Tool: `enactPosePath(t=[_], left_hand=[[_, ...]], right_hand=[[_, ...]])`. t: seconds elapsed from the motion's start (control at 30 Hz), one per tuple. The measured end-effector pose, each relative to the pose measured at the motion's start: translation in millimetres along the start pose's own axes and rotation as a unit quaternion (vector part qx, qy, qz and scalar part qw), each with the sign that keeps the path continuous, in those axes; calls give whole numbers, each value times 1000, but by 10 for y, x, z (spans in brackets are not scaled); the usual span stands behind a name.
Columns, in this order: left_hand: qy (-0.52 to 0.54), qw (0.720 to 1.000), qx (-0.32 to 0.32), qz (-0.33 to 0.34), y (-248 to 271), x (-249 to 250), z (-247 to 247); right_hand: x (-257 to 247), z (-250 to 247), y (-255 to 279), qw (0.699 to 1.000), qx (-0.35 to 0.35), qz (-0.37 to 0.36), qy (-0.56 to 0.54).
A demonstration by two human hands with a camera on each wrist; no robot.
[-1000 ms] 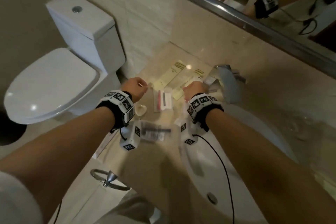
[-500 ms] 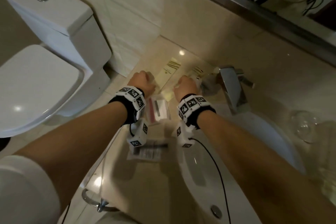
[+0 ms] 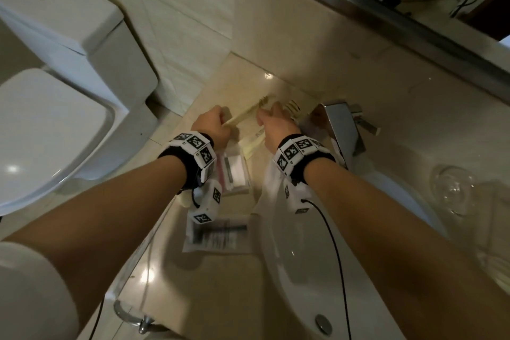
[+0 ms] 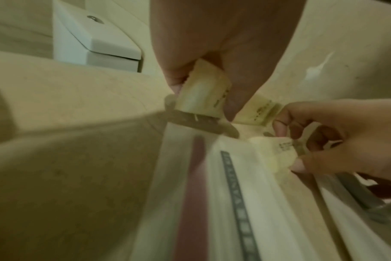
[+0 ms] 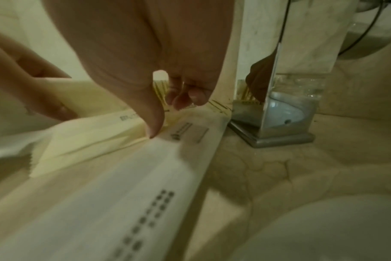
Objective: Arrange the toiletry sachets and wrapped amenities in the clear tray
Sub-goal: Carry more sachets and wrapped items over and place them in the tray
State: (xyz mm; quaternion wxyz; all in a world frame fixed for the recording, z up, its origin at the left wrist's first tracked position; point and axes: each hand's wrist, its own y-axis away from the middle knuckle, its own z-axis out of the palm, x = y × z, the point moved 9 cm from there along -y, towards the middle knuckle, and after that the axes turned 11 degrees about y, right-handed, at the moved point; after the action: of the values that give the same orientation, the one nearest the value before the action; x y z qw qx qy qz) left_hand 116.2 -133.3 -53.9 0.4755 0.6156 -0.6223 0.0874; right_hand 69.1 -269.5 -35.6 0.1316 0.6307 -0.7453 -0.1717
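Nearby, left hand [image 3: 212, 125] pinches a cream sachet [image 3: 249, 112]; right hand [image 3: 276, 125] pinches another beside the faucet [image 3: 340, 125].

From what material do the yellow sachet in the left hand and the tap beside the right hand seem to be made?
Yellow sachet: probably thin matte paper or film; it bends softly where the left hand pinches it.
Tap: polished metal, probably chrome-plated; its flat faces mirror the right hand and the basin.

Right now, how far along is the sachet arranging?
Done: nothing evident; the clear tray is hard to make out. In hand: left hand grips one cream sachet, right hand pinches a second cream sachet. Left: red-striped packet and barcoded packet lie on the counter.
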Motion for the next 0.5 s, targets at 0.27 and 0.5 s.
enactPosePath(t=[0.27, 0.5], left_hand=[[100, 993, 61, 11, 133, -22, -364], [126, 983, 92, 96, 274, 160, -647]], right_hand=[[-27, -141, -2, 999, 43, -19, -12], [-76, -672, 155, 953, 224, -3, -206]])
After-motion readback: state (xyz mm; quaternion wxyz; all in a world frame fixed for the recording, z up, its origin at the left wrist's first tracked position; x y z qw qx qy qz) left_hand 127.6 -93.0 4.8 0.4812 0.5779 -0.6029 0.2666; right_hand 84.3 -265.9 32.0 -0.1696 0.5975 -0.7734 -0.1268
